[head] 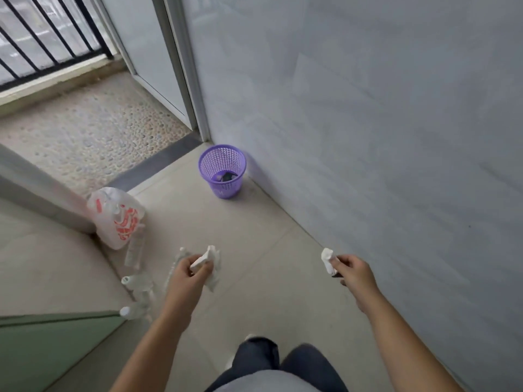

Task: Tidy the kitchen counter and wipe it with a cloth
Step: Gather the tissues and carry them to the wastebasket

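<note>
Head view: both hands (188, 271) (353, 271) clutch crumpled tissues (210, 264) above tiled floor (254, 236) near purple bin (222, 171).

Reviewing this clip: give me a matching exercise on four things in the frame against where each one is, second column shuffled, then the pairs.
1. purple basket
2. printed plastic bag
3. crumpled tissue
4. empty bottles

A. in the left hand
B. lying on the floor, left
C. by the wall corner
D. against the door frame base

Pairs: 1-C, 2-D, 3-A, 4-B
</note>
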